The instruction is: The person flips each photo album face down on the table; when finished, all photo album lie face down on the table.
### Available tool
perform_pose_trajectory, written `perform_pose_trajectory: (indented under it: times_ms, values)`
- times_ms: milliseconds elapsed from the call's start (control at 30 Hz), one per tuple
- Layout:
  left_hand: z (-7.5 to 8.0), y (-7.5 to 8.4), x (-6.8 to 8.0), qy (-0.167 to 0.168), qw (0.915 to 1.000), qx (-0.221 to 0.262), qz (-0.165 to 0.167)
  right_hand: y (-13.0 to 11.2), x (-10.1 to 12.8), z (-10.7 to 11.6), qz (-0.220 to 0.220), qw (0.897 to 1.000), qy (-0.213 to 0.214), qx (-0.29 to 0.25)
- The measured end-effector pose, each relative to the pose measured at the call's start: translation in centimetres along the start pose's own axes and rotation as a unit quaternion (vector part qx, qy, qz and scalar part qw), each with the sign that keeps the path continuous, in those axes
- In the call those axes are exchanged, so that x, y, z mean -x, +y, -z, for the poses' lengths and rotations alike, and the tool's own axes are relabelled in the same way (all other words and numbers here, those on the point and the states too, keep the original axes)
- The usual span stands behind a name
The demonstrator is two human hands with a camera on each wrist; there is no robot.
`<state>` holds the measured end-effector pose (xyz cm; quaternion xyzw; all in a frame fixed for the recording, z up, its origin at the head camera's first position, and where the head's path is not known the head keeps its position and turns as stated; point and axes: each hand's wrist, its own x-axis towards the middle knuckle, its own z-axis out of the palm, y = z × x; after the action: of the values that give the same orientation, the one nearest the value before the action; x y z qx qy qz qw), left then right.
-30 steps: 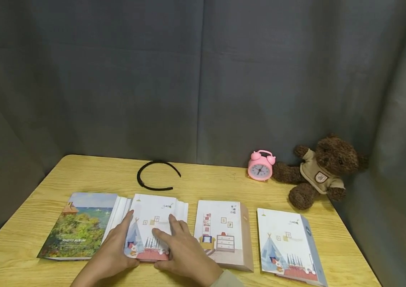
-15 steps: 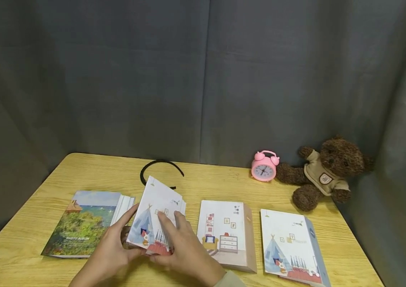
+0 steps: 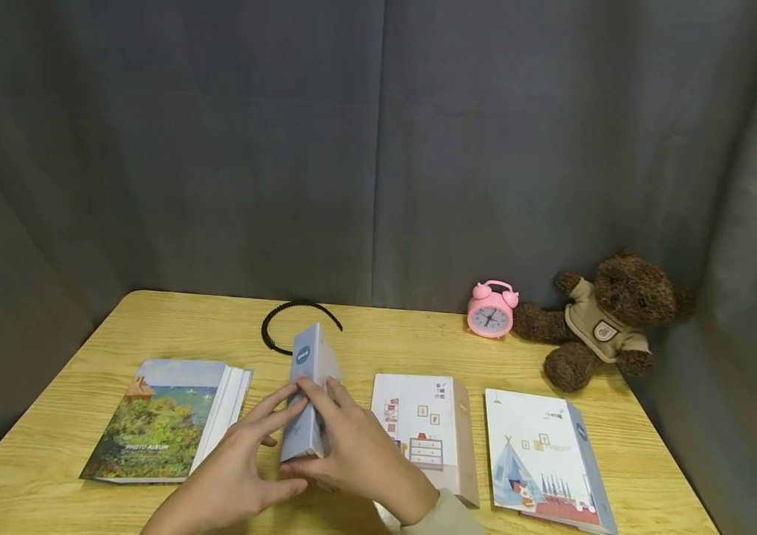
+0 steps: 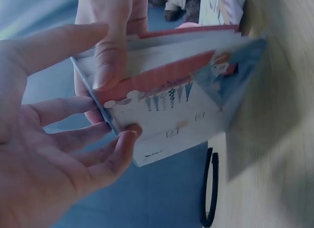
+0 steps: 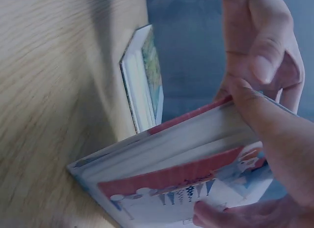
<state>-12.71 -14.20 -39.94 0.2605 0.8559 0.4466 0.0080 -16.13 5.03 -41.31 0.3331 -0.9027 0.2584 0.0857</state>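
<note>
A photo album [image 3: 303,360] with a white tent-print cover stands tilted up on edge near the table's front, its blue-grey spine facing up. My right hand [image 3: 368,449] grips it, thumb over the page edge and fingers on the cover. On the other side, my left hand [image 3: 234,461] touches the spine with extended fingers. Its thumb [image 4: 73,41] stays apart from the album in the left wrist view. Page edges and a red lower cover strip [image 5: 186,169] show in the right wrist view.
A landscape-cover photo album [image 3: 157,427] lies at left. Two white illustrated albums, one with brown spine [image 3: 411,416] and one with blue spine [image 3: 538,453], lie at right. Behind are a black headband [image 3: 267,331], pink alarm clock [image 3: 489,310] and teddy bear [image 3: 605,319].
The album has been lifted from lying flat and turned up on edge, spine towards the head camera. The left hand has shifted from its side to its spine, thumb coming off.
</note>
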Motion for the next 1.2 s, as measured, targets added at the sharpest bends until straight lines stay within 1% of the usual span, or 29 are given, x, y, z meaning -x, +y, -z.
perform_pose_trajectory:
  times_ms: [67,167,233,300,367,433,467,533,600,633,700,733,767,833,900,967,1000,1100,1167,1200]
  values:
    - [-0.4,0.4,-0.2,0.002,0.9999,-0.014,-0.002,0.1,0.2,0.3,-0.012,0.999,0.009,-0.028]
    - [-1.1,0.6,-0.5,0.016,0.9993,-0.033,-0.009,0.4,0.6,0.5,-0.025,0.997,0.030,-0.065]
    - [-1.7,0.5,-0.8,0.027,0.9993,-0.024,-0.007,0.6,0.7,0.3,-0.031,0.994,0.042,-0.095]
    - [-2.2,0.1,-1.2,0.032,0.9994,-0.003,0.013,0.7,0.9,0.2,-0.040,0.991,0.051,-0.115]
    - [-2.8,-0.6,-1.6,0.030,0.9986,0.025,0.035,0.8,0.9,0.1,-0.047,0.988,0.055,-0.138]
    - [-3.5,-1.5,-1.8,0.021,0.9980,0.037,0.046,0.9,0.9,0.0,-0.048,0.986,0.057,-0.146]
    - [-3.8,-2.0,-1.9,0.011,0.9979,0.043,0.047,1.0,0.9,0.0,-0.046,0.986,0.058,-0.149]
    - [-4.7,-3.0,-2.0,-0.017,0.9967,0.070,0.037,1.1,1.0,0.0,-0.046,0.984,0.056,-0.161]
    - [-5.6,-3.6,-2.0,-0.031,0.9965,0.071,0.031,1.2,1.1,0.0,-0.050,0.982,0.056,-0.175]
    - [-6.1,-3.8,-2.0,-0.032,0.9968,0.065,0.033,1.3,1.2,0.0,-0.054,0.980,0.056,-0.184]
    - [-6.7,-4.1,-2.0,-0.025,0.9978,0.046,0.040,1.5,1.3,0.0,-0.063,0.976,0.054,-0.204]
    - [-6.9,-4.1,-2.0,-0.015,0.9987,0.022,0.044,1.6,1.4,0.0,-0.065,0.974,0.054,-0.211]
    - [-7.0,-4.1,-2.0,-0.005,0.9989,0.004,0.046,1.6,1.4,-0.1,-0.067,0.973,0.054,-0.215]
    - [-7.1,-4.3,-2.1,0.005,0.9989,-0.008,0.046,1.8,1.6,-0.1,-0.075,0.970,0.049,-0.227]
    - [-6.9,-4.5,-2.1,0.005,0.9991,-0.008,0.041,1.9,1.8,-0.2,-0.080,0.966,0.044,-0.240]
    - [-6.8,-4.6,-2.0,0.007,0.9988,-0.013,0.047,2.1,2.0,-0.2,-0.087,0.962,0.038,-0.257]
    - [-6.6,-4.7,-1.9,0.006,0.9984,-0.014,0.054,2.2,2.1,-0.3,-0.091,0.958,0.035,-0.269]
    - [-5.9,-4.8,-1.7,0.004,0.9949,-0.040,0.093,2.6,2.3,-0.3,-0.100,0.954,0.034,-0.280]
    - [-5.3,-4.9,-1.6,0.003,0.9904,-0.066,0.122,2.8,2.5,-0.4,-0.110,0.958,0.037,-0.264]
    - [-5.0,-4.9,-1.6,0.001,0.9882,-0.078,0.132,2.9,2.6,-0.5,-0.114,0.962,0.038,-0.244]
